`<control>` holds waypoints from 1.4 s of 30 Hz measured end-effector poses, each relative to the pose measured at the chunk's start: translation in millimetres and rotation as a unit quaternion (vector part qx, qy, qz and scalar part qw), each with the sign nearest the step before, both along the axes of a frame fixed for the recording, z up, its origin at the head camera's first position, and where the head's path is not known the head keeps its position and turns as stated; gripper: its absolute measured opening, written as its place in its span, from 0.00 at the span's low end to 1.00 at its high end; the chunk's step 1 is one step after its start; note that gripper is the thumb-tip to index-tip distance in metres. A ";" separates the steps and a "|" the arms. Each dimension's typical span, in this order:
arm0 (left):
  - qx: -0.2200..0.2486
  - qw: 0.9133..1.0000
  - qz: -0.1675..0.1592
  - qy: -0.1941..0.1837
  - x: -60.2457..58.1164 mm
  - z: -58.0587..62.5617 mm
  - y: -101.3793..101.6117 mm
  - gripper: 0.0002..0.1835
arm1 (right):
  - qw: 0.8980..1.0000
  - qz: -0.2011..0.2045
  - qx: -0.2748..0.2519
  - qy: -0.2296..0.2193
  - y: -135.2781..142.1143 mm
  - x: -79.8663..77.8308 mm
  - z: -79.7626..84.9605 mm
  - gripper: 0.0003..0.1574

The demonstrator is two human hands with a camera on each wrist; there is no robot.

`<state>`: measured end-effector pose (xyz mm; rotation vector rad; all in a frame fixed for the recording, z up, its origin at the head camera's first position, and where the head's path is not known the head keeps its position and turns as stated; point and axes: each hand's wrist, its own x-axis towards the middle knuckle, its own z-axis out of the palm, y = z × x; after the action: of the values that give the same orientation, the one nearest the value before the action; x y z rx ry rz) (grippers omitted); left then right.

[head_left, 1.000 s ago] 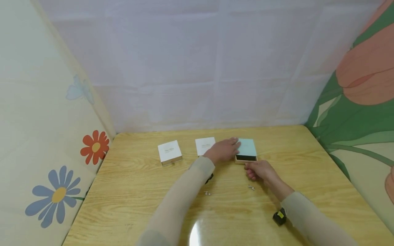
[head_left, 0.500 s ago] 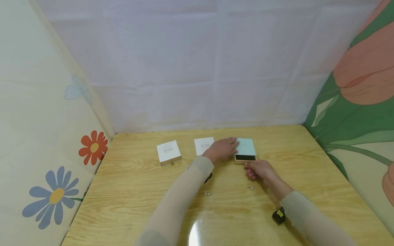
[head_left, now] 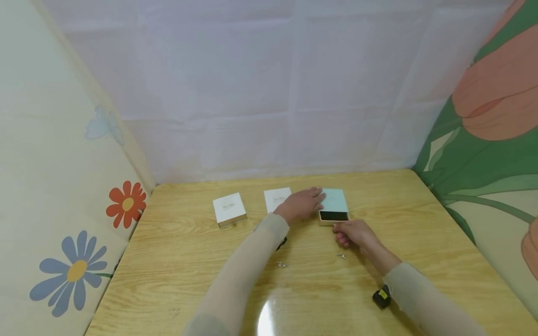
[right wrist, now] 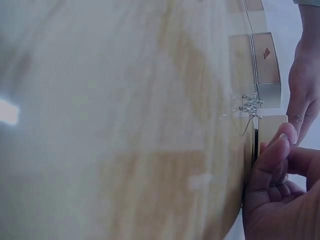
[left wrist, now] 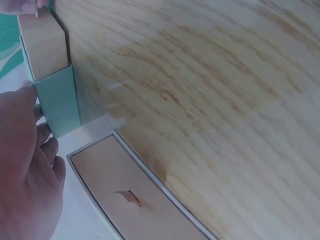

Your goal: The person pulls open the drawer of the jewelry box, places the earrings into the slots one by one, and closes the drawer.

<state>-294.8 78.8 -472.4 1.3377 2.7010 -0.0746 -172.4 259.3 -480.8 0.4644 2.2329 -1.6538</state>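
Observation:
A teal drawer box [head_left: 333,199] stands at the right of the row, its cream drawer [left wrist: 45,45] partly out and dark inside. My left hand [head_left: 301,204] rests on the left part of the box's teal sleeve, fingers spread and fairly straight. In front, my right hand [head_left: 355,233] pinches the small pull tab [left wrist: 36,10] on the drawer's front between thumb and finger, the other fingers curled. Close before the right hand lies a small silver beaded piece of jewellery [head_left: 341,255]; another silver piece [head_left: 282,264] lies to its left.
Two white drawer boxes with lettered lids stand left of the teal one: a middle box [head_left: 276,198], partly behind my left hand, and a left box [head_left: 229,208]. A faint small item [head_left: 173,309] lies at the front left. A white cloth [head_left: 210,93] hangs behind the table.
The drawer of the teal box has slid slightly further toward me, and a little more of its dark inside shows. Both hands keep nearly the same places.

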 end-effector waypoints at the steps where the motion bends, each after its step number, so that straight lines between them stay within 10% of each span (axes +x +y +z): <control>1: -0.001 1.000 0.000 0.001 -0.2 -0.4 -0.1 0.31 | 1.000 -0.001 0.000 0.000 -0.2 -0.1 0.0 0.16; 42: 0.015 1.000 0.005 -0.019 1.7 1.0 0.0 0.31 | 1.000 0.014 0.005 0.008 -0.4 10.3 1.1 0.18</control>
<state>-293.2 78.8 -471.3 1.3213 2.6878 -0.0075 -162.2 258.9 -479.7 0.4219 2.2496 -1.6400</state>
